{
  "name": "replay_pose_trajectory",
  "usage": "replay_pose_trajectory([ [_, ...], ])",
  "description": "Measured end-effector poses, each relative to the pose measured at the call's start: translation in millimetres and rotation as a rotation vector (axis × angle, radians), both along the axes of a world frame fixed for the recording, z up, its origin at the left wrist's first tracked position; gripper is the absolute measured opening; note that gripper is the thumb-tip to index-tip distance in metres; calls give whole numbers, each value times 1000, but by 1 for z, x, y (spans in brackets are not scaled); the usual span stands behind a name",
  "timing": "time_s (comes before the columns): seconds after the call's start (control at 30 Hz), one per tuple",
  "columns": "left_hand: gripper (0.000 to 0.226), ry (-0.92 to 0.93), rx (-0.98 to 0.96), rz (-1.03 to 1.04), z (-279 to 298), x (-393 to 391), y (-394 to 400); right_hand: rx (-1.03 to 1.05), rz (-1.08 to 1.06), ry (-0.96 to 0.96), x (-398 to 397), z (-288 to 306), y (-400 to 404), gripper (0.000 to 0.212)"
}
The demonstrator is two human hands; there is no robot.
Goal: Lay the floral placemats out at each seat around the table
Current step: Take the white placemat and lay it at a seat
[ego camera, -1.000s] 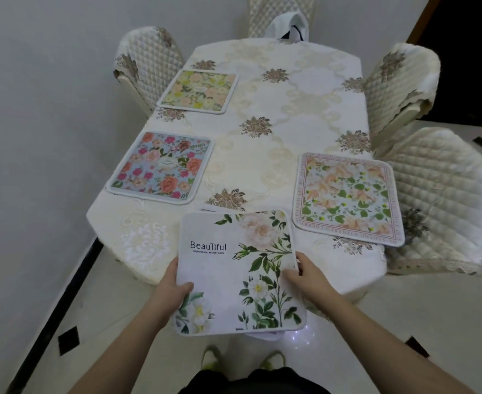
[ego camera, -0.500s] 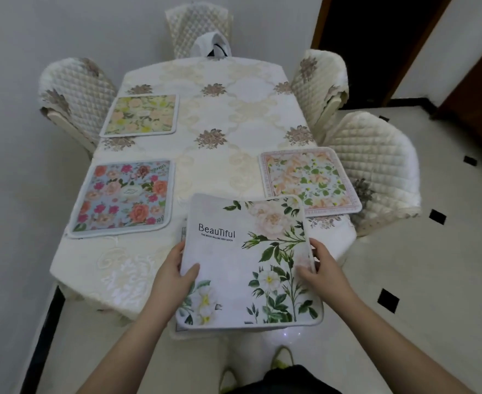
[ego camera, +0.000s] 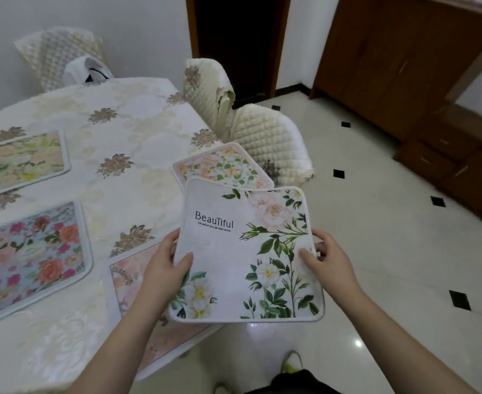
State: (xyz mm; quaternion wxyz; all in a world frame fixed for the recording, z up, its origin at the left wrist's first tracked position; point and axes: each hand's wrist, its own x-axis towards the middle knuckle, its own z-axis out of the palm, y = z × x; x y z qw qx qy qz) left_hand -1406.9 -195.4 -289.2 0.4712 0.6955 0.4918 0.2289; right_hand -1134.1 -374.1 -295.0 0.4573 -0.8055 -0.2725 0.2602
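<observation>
I hold a white floral placemat (ego camera: 242, 251) printed "Beautiful" in the air by the table's near right corner. My left hand (ego camera: 164, 268) grips its left edge, and my right hand (ego camera: 329, 263) grips its right edge. On the cream tablecloth of the table (ego camera: 137, 155) lie a blue rose placemat (ego camera: 26, 257), a yellow-green placemat (ego camera: 18, 162), a peach-and-green placemat (ego camera: 220, 166) partly hidden behind the held one, and a pale pink placemat (ego camera: 137, 280) at the near end under my left arm.
Quilted chairs stand at the right side (ego camera: 271, 140) (ego camera: 205, 86) and at the far end (ego camera: 60, 52), the last with a white bag (ego camera: 87, 71) on it. A dark doorway (ego camera: 234, 44) and a brown wooden cabinet (ego camera: 422, 81) stand to the right across a glossy tiled floor (ego camera: 376, 251).
My view has swung to the right and closer to the table's right corner. The held placemat moved right with my hands, uncovering a pink placemat lying at the near end.
</observation>
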Motion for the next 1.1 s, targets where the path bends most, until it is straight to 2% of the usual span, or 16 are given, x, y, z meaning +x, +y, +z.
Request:
replay_pose_trajectory([
  [0.27,46,-8,-34,-137,4,95,-32,-1,-185,-9,62,0,-69,41],
  [0.53,37,-46,-69,-252,7,230,-87,78,-314,15,158,2,-149,38],
  [0.8,35,-74,-68,-264,19,337,-132,117,-423,41,246,16,-222,38],
  [1.1,38,-95,-86,-268,29,402,-118,184,-485,84,307,10,-229,37],
])
